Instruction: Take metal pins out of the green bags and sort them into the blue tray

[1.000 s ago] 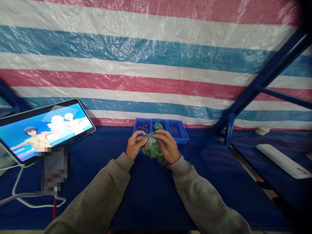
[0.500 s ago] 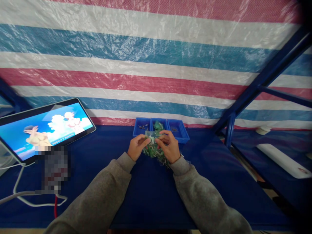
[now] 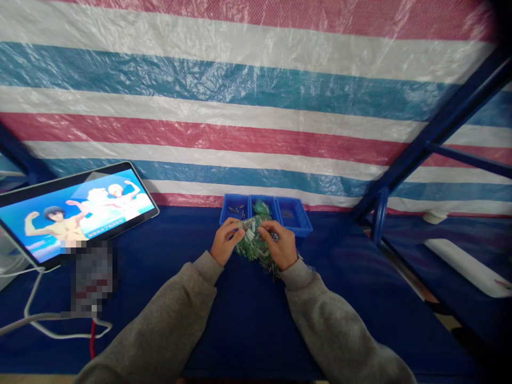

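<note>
Between my hands is a small clear plastic bag (image 3: 251, 226), its edges pinched at either side. My left hand (image 3: 225, 242) grips the bag's left edge between thumb and fingers. On the other side my right hand (image 3: 279, 244) pinches the right edge, fingers curled. Below them lies a pile of green-tinted bags with thin metal pieces (image 3: 252, 248), partly hidden by the right hand. Just beyond stand three joined blue bins (image 3: 296, 232): small metal pieces (image 3: 237, 208) in the left one, a green bag (image 3: 261, 208) in the middle one, a small dark piece in the right one.
A lit tablet (image 3: 80, 213) leans at the left, with white cables (image 3: 28, 304) and a red cable (image 3: 93, 341) near it. A long white object (image 3: 466, 266) lies on the right surface, past blue metal bars (image 3: 420, 154). A striped sheet (image 3: 256, 133) hangs behind.
My hands have shifted slightly and the small bag between them now looks more spread out. The tablet picture has changed. The whole view has moved a little.
</note>
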`<state>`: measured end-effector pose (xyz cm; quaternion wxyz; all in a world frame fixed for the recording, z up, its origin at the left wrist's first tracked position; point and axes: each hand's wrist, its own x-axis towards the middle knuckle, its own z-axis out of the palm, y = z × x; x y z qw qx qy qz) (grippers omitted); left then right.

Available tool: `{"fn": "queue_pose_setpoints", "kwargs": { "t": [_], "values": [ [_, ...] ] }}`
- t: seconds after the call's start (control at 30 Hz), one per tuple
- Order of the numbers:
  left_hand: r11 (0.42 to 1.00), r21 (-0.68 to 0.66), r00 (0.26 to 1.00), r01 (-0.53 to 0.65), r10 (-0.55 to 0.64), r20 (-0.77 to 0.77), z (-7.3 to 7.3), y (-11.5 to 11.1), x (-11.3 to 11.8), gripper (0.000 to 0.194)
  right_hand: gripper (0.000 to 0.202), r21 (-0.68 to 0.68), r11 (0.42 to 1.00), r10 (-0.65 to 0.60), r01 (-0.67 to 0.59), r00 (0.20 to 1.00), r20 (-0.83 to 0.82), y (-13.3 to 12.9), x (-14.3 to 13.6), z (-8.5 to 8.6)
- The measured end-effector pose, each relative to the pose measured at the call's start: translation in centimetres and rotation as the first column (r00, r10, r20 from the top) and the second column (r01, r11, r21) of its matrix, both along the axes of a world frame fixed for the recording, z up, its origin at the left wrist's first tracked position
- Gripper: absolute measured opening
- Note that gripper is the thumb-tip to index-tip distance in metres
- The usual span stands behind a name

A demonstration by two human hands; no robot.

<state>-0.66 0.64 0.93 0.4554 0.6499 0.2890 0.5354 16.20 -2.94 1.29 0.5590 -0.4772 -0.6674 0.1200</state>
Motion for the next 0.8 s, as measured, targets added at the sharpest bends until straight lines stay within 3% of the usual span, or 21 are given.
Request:
{"fn": "queue_pose_setpoints", "kwargs": {
  "t": [0.17, 0.27, 0.4, 0.57, 0.7, 0.8],
  "values": [
    [0.984, -0.164, 0.997, 0.073, -0.068, 0.040, 0.06, -0.14, 0.16, 0.026, 0.023, -0.095, 0.994, 0.038, -0.049, 0.993, -0.115, -0.11, 0.12, -0.15],
    [0.963, -0.237, 0.985, 0.128, -0.096, 0.143, -0.06, 0.01, 0.22, 0.040, 0.025, -0.012, 0.998, 0.061, -0.061, 0.997, -0.045, -0.07, 0.26, 0.32],
    [0.955, -0.255, 0.981, 0.150, -0.114, 0.154, -0.35, 0.27, 0.26, 0.031, 0.017, 0.091, 0.991, 0.093, -0.100, 0.993, 0.079, 0.14, 0.33, 0.64],
    [0.978, -0.183, 0.987, 0.101, -0.076, 0.143, -0.20, 0.21, 0.21, 0.040, 0.012, -0.017, 0.999, 0.031, -0.031, 0.999, 0.030, 0.22, 0.12, -0.06],
    [0.971, -0.224, 0.995, 0.088, -0.076, 0.062, 0.15, 0.03, 0.18, 0.034, 0.023, -0.114, 0.989, 0.081, -0.093, 0.992, -0.101, -0.03, -0.01, -0.29],
    [0.955, -0.279, 0.989, 0.102, -0.067, 0.131, 0.06, 0.06, 0.25, 0.045, 0.023, -0.057, 0.993, 0.104, -0.106, 0.994, -0.040, -0.19, 0.05, 0.13]
  ]
}}
